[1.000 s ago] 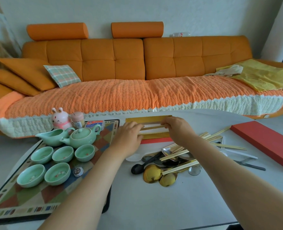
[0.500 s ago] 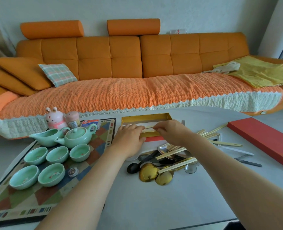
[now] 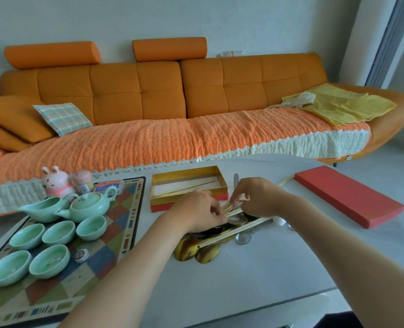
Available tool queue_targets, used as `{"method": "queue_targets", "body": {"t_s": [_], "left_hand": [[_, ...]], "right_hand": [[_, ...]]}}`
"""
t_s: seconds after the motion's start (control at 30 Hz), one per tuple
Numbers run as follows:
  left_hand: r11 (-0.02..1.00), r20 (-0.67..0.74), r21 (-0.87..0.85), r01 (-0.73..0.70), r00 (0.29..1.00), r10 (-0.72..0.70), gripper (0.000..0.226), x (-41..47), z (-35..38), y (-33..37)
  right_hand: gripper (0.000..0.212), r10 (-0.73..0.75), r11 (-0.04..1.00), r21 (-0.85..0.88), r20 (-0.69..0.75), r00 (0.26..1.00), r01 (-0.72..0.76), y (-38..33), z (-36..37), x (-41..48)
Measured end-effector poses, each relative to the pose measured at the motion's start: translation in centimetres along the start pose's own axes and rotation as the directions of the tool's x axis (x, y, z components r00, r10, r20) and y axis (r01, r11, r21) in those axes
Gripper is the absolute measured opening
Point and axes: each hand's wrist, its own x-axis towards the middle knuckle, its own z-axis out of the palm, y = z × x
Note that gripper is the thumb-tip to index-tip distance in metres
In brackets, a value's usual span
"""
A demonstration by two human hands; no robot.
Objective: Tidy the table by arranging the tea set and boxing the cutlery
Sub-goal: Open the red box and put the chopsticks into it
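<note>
The open gold-lined box sits at the table's far middle with a few wooden chopsticks lying in it. Just in front is the cutlery pile: loose chopsticks, gold spoons and dark and silver pieces. Both hands are over the pile's far end. My left hand curls its fingers round chopstick ends. My right hand pinches chopstick tips. The box's red lid lies at the right. A green teapot, a pitcher and several cups stand on the patterned mat.
A pink rabbit figure, a small jar and a flat blue-red packet stand at the mat's far edge. An orange sofa runs behind the table. A small round token lies on the mat near the cups.
Both hands have drawn back from the box to the cutlery pile. The chopsticks they were holding over the box now lie inside it. The view has also tilted down a little.
</note>
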Motion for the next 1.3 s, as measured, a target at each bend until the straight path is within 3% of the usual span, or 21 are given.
{"method": "queue_targets", "body": {"t_s": [0.13,0.33,0.6,0.73,0.87,0.97,1.07,1.2,1.3], "left_hand": [[1.0,0.007,-0.001,0.03,1.0,-0.03,0.025,0.1,0.0,0.4],[0.985,-0.103,-0.132,0.112,0.987,-0.126,0.015,0.0,-1.4,-0.6],[0.994,-0.36,0.032,0.107,0.929,-0.088,0.022,-0.8,-2.9,-5.2],[0.985,-0.411,0.09,0.151,0.906,-0.101,0.032,-0.6,-1.6,-8.5],[0.981,-0.402,0.108,0.16,0.91,-0.104,0.044,-0.7,-0.3,-9.8],[0.985,-0.305,0.12,0.122,0.949,-0.08,0.045,-0.6,0.4,-9.6],[0.989,-0.175,0.103,0.108,0.981,-0.089,0.047,-0.4,1.0,-9.6],[0.979,-0.168,0.137,0.154,0.977,-0.13,0.047,-0.1,0.8,-9.8],[0.969,-0.136,0.166,0.185,0.977,-0.163,0.049,0.3,0.7,-9.8]], "right_hand": [[0.029,0.005,0.999,-0.05,0.036,0.999,-0.003,0.4,0.2,-1.0],[0.016,-0.007,1.0,-0.025,-0.08,0.997,0.005,0.1,0.6,0.4],[0.028,-0.038,0.999,-0.006,-0.221,0.975,0.037,-1.6,1.9,4.0],[0.032,-0.04,0.999,-0.002,-0.259,0.965,0.041,-2.8,3.3,6.3],[0.037,0.032,0.997,-0.054,-0.305,0.952,-0.05,-3.6,4.5,8.2],[0.042,0.092,0.988,-0.087,-0.315,0.945,-0.125,-3.1,5.6,9.5],[0.034,0.096,0.993,-0.037,-0.317,0.944,-0.114,-3.5,5.5,10.0],[0.024,0.065,0.994,-0.067,-0.327,0.943,-0.091,-4.0,5.1,10.4],[0.03,0.055,0.991,-0.097,-0.346,0.937,-0.094,-3.7,5.5,10.5]]}}
